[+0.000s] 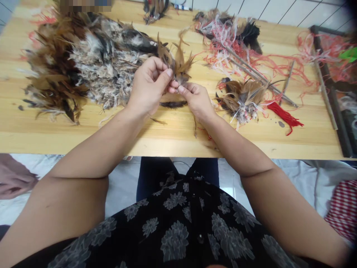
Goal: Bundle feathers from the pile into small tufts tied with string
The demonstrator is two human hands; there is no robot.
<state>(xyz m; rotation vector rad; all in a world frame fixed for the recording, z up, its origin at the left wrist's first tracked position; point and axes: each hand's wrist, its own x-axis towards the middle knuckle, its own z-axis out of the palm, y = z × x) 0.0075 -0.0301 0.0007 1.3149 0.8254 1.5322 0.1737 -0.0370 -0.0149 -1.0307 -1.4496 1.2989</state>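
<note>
Fingers [167, 73] on both hands are busy over the middle of the worktop [178, 143]. On the left hand [146, 83], the thumb and fingers squeeze a small bunch of brown feathers [182, 69] with the tips pointing up and away from the person. On the right hand [199, 98], the thumb and first finger are pinched together at the bottom of that bunch, touching the left fingers; what is between them is too small for me to tell.

Wide and made of light wood, the worktop goes under everything. A big pile of feathers [107, 70] sits on the person's left, brown on the outside, with fluffy gray and white bits next to the left hand. Over at the far right is a dark frame [336, 108]. Between them, at the back, I see a messy heap of pink and white strings [214, 41]. Thin sticks [281, 95] poke out of it. Near the right hand lies another feather bunch [245, 96], and bright red strings [284, 113] lie just beside it. One dark feather [174, 104] rests between the wrists. Way at the back is a little pen [181, 7].
</note>
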